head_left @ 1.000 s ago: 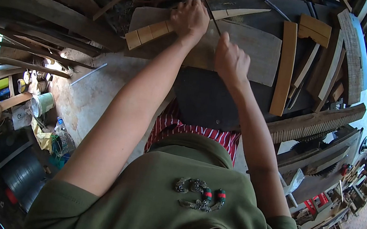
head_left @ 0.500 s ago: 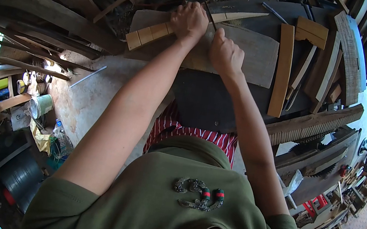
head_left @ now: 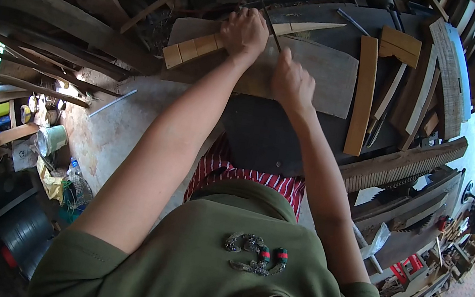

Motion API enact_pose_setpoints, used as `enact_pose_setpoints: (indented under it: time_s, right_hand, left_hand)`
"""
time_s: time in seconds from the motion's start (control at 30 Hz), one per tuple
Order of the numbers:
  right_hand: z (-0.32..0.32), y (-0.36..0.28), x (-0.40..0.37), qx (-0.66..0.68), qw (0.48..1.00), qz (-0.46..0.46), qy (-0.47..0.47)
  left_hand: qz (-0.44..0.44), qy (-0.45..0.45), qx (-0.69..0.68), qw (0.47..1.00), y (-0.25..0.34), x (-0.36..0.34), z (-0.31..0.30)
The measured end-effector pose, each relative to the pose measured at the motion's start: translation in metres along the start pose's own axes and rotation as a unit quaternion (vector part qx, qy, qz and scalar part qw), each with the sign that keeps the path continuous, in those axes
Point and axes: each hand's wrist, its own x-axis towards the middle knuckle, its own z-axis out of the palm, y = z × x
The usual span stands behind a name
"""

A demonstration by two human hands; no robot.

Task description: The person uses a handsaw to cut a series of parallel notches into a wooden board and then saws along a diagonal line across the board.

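Note:
My left hand (head_left: 245, 34) is closed over a long, tapering strip of pale wood (head_left: 197, 47), holding it on a wide grey-brown board (head_left: 320, 74). Crosswise lines mark the strip, and its narrow end points up and to the right. Just right of that hand, my right hand (head_left: 294, 84) is wrapped round the near end of a saw. The saw's thin dark blade (head_left: 271, 24) runs away from me, crossing the strip beside the left hand. My fingers hide the handle, and the cut itself is too small to make out.
Right of the board lie a curved wooden piece (head_left: 362, 97), a short wooden block (head_left: 400, 47) and several other pieces on the dark worktop (head_left: 265, 131). A long toothed blade (head_left: 404, 182) hangs by the right edge. Stacked timber (head_left: 60, 14) fills the left.
My right hand has drawn the saw slightly back toward my body. My left hand stays in place on the strip.

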Motion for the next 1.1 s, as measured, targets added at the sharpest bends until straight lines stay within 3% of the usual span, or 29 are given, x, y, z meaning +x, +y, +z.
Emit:
enact_pose_setpoints:
  time_s: [0.17, 0.33, 0.47, 0.53, 0.6, 0.67, 0.8, 0.97, 1.1]
  right_hand:
    - [-0.010, 0.001, -0.035, -0.050, 0.995, 0.037, -0.078]
    - [0.010, -0.004, 0.023, -0.009, 1.000, -0.018, 0.017]
    - [-0.002, 0.002, -0.013, -0.021, 1.000, -0.007, -0.003]
    - [-0.013, 0.001, -0.031, -0.044, 0.996, 0.026, -0.073]
    - [-0.007, -0.002, -0.023, -0.044, 0.997, 0.024, -0.060]
    - [0.010, 0.000, 0.007, -0.025, 0.999, -0.014, 0.016]
    - [0.013, -0.002, 0.019, -0.026, 0.999, -0.027, 0.029]
    - [-0.012, 0.006, -0.040, -0.054, 0.994, 0.032, -0.088]
    - [-0.003, 0.002, -0.004, -0.042, 0.998, 0.012, -0.044]
  left_hand:
    - [-0.005, -0.002, -0.010, 1.000, -0.001, -0.002, 0.000]
    - [-0.007, -0.007, -0.005, 1.000, -0.003, -0.001, 0.000]
    - [0.002, -0.005, -0.016, 1.000, -0.002, -0.001, 0.001]
    - [0.001, 0.003, -0.018, 1.000, -0.003, -0.002, 0.001]
    - [0.008, 0.011, -0.022, 1.000, -0.002, -0.003, 0.000]
    - [0.010, 0.003, -0.025, 1.000, -0.002, -0.002, 0.000]
    - [0.001, 0.001, -0.011, 1.000, 0.000, -0.001, -0.003]
    - [-0.007, -0.001, -0.023, 1.000, 0.000, 0.000, -0.005]
    - [0.002, -0.001, -0.023, 1.000, 0.000, 0.001, -0.004]
